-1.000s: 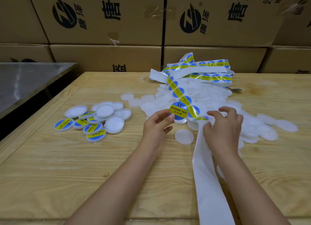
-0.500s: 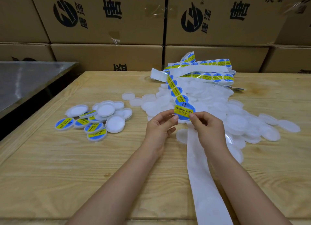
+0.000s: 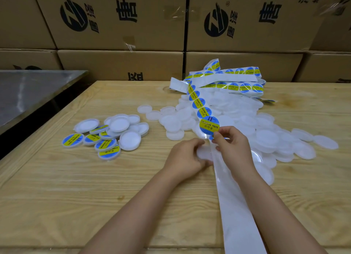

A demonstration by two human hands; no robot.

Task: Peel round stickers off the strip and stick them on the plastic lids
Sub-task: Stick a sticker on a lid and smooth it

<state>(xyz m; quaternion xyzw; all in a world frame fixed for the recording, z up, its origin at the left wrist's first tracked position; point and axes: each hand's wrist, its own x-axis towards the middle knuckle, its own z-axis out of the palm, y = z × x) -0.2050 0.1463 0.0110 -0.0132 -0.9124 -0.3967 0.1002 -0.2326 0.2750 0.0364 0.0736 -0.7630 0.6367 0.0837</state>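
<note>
A round blue and yellow sticker stands at the near end of the sticker strip, and my right hand pinches its lower edge between thumb and fingers. My left hand lies lower on the table with its fingers curled around a plain white plastic lid. The bare white backing strip trails from under my right hand toward me. A big heap of plain white lids spreads behind and right of my hands.
A small group of labelled lids mixed with white ones lies at the left on the wooden table. Stacked cardboard boxes wall off the back. A steel surface stands lower at the far left.
My left hand let go of the sticker, dropped to the table and took hold of a white lid. My right hand now pinches the sticker alone, slightly higher and to the right.
</note>
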